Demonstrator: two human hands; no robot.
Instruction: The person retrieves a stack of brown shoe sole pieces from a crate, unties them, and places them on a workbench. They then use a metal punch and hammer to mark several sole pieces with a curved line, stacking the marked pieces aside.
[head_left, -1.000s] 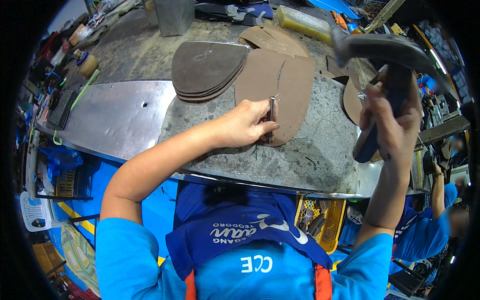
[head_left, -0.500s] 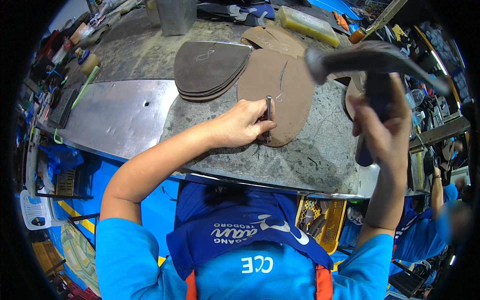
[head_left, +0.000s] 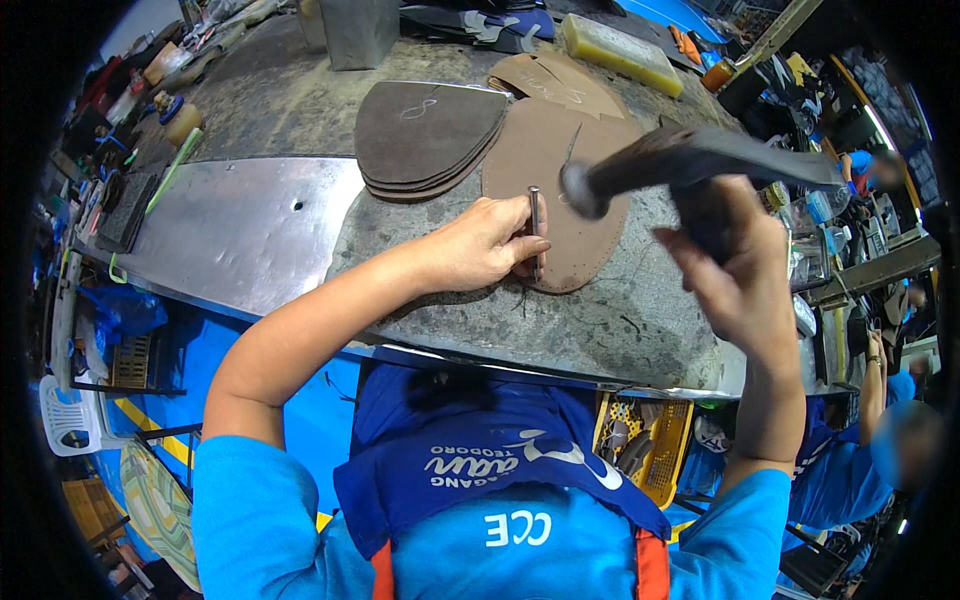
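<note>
My left hand [head_left: 500, 243] pinches a metal punch [head_left: 535, 225], held upright with its tip at the near left edge of a brown leather piece [head_left: 570, 240]. Small holes run along that piece's near edge, and a slit shows farther up. My right hand [head_left: 740, 270] grips a hammer [head_left: 690, 165] by its dark handle, raised above the table to the right of the punch. The hammer head is blurred by motion, its round face pointing left. Left of the piece lies a stack of dark brown leather pieces [head_left: 425, 135] with a chalk mark.
More brown leather pieces [head_left: 555, 80] lie behind. A yellowish block [head_left: 622, 55] and a metal container [head_left: 355, 35] stand at the back. A metal sheet [head_left: 250, 215] covers the table's left part. A yellow basket [head_left: 675, 450] sits below the front edge. Other people are at the far right.
My right hand has swung the hammer left and slightly down, bringing its face nearer the punch. The left hand and punch have barely moved.
</note>
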